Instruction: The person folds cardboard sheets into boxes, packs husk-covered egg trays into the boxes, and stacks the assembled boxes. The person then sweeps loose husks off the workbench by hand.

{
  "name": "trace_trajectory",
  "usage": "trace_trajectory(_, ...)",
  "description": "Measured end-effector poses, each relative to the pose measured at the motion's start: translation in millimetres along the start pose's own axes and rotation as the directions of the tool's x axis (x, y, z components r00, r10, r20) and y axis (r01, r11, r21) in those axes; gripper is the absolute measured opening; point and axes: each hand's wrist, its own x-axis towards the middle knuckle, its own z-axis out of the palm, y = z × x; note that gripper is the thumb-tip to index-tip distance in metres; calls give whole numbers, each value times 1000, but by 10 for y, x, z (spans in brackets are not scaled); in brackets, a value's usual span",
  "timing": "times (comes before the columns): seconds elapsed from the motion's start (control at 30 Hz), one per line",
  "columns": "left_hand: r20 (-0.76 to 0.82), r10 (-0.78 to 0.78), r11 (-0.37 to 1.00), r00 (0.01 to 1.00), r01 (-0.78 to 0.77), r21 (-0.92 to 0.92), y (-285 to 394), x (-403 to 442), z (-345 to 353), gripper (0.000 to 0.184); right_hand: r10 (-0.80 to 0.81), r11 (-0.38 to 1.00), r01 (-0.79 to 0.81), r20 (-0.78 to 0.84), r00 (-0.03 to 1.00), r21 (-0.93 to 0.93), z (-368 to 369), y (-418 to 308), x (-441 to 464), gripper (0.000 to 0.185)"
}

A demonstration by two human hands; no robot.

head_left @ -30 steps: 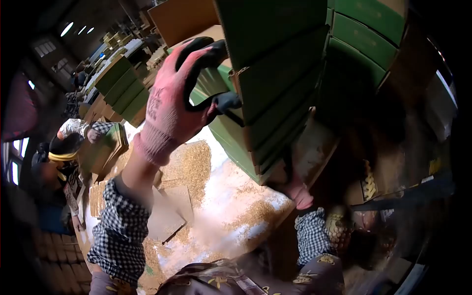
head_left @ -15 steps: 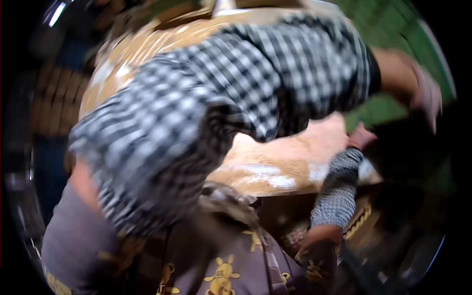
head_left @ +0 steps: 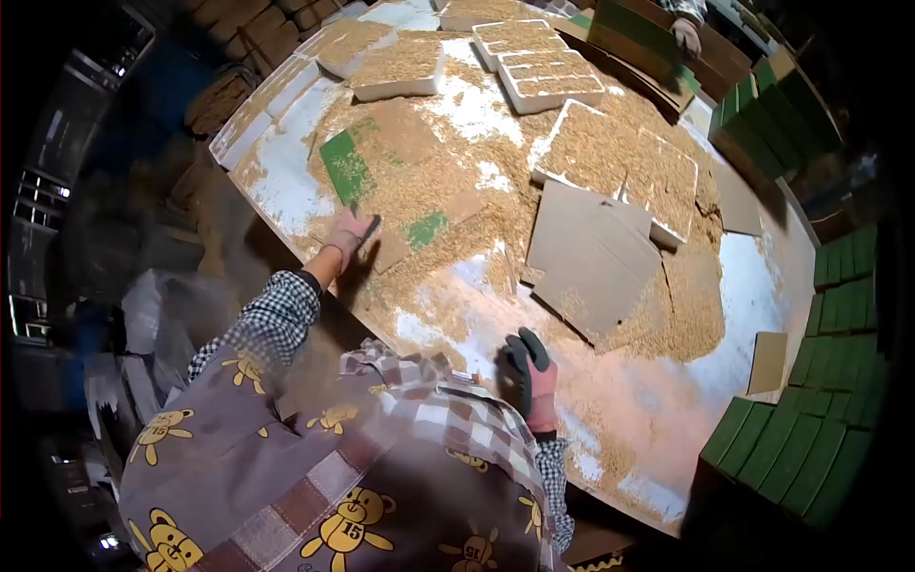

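Note:
My left hand (head_left: 353, 234), in a pink glove with dark fingertips, reaches over the table's left side. Its fingers are apart, with a fingertip at the lower corner of a green cardboard piece (head_left: 343, 170). Whether they touch, I cannot tell. Flat brown cardboard and a small green patch (head_left: 425, 229) lie beside it, partly covered by loose tan flakes (head_left: 448, 257). Near the front edge, my right hand (head_left: 537, 379), gloved alike, has loosely bent fingers apart and nothing visible in them. Grey-brown cardboard sheets (head_left: 591, 253) lie beyond it.
White trays filled with flakes (head_left: 615, 153) stand across the table (head_left: 748, 276). Green boxes (head_left: 786, 458) are stacked along the right edge, with more boxes (head_left: 777, 114) behind. Another person's gloved hand (head_left: 685, 38) is at the far right, by an open box (head_left: 629, 43).
The view has swung and become sharp. My checked sleeve no longer crosses it; my left arm has come from the far right to the left side. Both hands now appear over the table.

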Motion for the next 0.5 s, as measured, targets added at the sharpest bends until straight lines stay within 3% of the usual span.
trace_trajectory(0.03,-84,-134,984,987,122,-134,-186,294,-218,58,85,996,-84,33,996,-26,412,-167,230,43)
trace_trajectory(0.07,11,-380,816,925,341,-466,-606,596,-167,52,-19,991,24,38,999,-135,644,-190,540,45)
trace_trajectory(0.1,125,-480,632,868,441,-637,-747,755,-187,47,-122,962,132,58,991,-239,829,-146,920,47)
trace_trajectory(0.13,226,-486,483,844,475,-736,-793,807,-177,42,-55,986,60,36,998,-158,943,-72,1381,48)
trace_trajectory(0.17,290,-451,374,844,474,-798,-806,852,-131,37,-50,980,42,-36,998,-193,1072,-11,1831,48)
trace_trajectory(0.23,376,-424,294,824,518,-803,-700,921,-96,26,-76,968,38,-144,987,-249,1406,1,2455,48)
trace_trajectory(0.27,457,-501,305,735,644,-702,-525,927,-170,25,-106,960,54,-181,978,-274,1616,-54,2628,47)
trace_trajectory(0.3,476,-368,419,799,599,-682,-450,885,-235,24,-94,983,69,-146,985,-172,1833,-159,2609,47)
trace_trajectory(0.33,569,-324,362,756,655,-663,-543,905,-171,25,-388,897,348,-108,915,-271,1873,-138,2688,44)
trace_trajectory(0.37,653,-267,314,709,704,-637,-465,903,-206,26,-272,942,217,-203,941,-255,1923,-307,2667,41)
trace_trajectory(0.4,647,-379,529,662,728,-436,-351,909,-211,28,-270,950,237,-157,950,-203,1890,-481,2548,39)
trace_trajectory(0.43,656,-367,529,659,728,-436,-295,880,-315,28,-277,954,259,-106,955,-152,1969,-797,2275,37)
trace_trajectory(0.5,689,-85,890,720,365,-272,-214,760,-486,29,-299,934,274,-83,951,-230,1629,-1126,1998,32)
